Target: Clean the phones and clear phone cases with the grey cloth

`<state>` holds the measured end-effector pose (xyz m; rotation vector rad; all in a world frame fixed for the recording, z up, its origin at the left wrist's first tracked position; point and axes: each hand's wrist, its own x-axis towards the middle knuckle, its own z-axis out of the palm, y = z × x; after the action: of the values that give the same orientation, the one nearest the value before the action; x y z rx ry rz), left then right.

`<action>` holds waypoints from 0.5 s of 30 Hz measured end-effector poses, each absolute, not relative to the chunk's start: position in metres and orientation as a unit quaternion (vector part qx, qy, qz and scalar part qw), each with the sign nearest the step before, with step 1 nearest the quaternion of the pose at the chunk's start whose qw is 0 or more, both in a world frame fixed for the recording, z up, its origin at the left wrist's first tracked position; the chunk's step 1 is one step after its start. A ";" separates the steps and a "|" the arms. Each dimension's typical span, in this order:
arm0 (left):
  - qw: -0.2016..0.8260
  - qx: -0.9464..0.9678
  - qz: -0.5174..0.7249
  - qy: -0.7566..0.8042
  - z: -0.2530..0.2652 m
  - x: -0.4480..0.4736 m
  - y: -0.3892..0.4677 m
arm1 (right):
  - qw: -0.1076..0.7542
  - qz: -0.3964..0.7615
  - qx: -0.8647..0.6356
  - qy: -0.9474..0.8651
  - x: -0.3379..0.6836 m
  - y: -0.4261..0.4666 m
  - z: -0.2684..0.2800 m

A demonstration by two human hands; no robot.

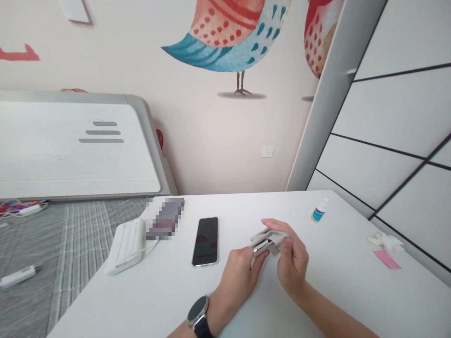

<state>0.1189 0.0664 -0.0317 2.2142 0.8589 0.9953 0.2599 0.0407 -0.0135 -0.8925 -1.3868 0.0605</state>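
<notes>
My left hand [241,270], with a dark watch [198,311] on its wrist, grips a phone [261,247] held edge-on above the white table. Only the phone's silvery edge shows; its faces are hidden. Wrapped over the phone is a light grey cloth [278,239], which my right hand [294,258] pinches between thumb and fingers. On the table left of my hands lies another phone [206,241], its screen dark and facing up.
A white power strip [127,244] sits at the table's left edge beside a pixelated dark object [167,218]. A small spray bottle [319,210] stands at the back right. Crumpled tissue [391,244] and a pink slip [386,259] lie near the right edge.
</notes>
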 end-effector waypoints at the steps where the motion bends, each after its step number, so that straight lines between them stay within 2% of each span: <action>1: 0.252 0.836 0.369 0.319 -0.033 0.118 0.066 | 0.653 -0.019 -0.387 -0.651 0.262 0.040 -0.013; 4: 0.189 0.853 0.373 0.311 -0.040 0.118 0.066 | 0.523 -0.155 -0.357 -0.758 0.269 0.039 -0.009; 7: 0.175 0.853 0.375 0.317 -0.046 0.118 0.069 | 0.425 -0.201 -0.338 -0.815 0.272 0.042 -0.005; 12: 0.197 0.839 0.361 0.357 -0.044 0.119 0.070 | 0.472 -0.154 -0.437 -0.750 0.274 0.054 -0.001; 15: 0.220 0.838 0.343 0.363 -0.046 0.122 0.068 | 0.477 -0.143 -0.420 -0.759 0.275 0.055 -0.002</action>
<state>0.1219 0.0680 -0.0457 2.3185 1.0034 0.9484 0.2751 0.0548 -0.0017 -1.0253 -1.8542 -0.3487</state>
